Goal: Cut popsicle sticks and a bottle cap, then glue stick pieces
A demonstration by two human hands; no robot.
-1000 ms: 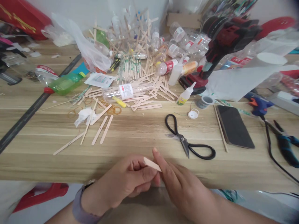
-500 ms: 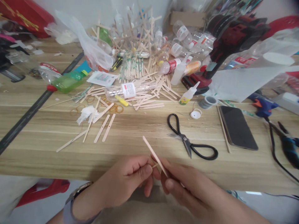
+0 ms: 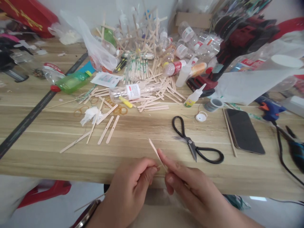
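In my right hand (image 3: 190, 186) is a flat wooden craft stick (image 3: 155, 149), tilted up to the left, its lower part between thumb and fingers. My left hand (image 3: 137, 180) pinches a thin round wooden stick (image 3: 89, 202); its tip pokes out beside the craft stick, and a long part shows below the left wrist, beyond the table edge. Whether the tip touches or enters the craft stick I cannot tell. Black-handled scissors (image 3: 190, 142) lie spread on the table right of the hands. Two craft sticks with small dark marks at mid-length, one a pierced-looking stick (image 3: 105, 130), lie to the left.
A phone (image 3: 244, 131) and a thin rod (image 3: 229, 133) lie at right, with a blue glue gun (image 3: 270, 107) and cable. Behind are a glue bottle (image 3: 193, 96), a white cap (image 3: 201, 116), a red-black power drill (image 3: 237, 47), plastic bottles, loose sticks and rubber bands (image 3: 121, 110).
The craft stick has turned more edge-on in my right hand, its index finger now along it. My left wrist has rotated, bringing the thin stick's long part into view. The camera view shifted slightly.
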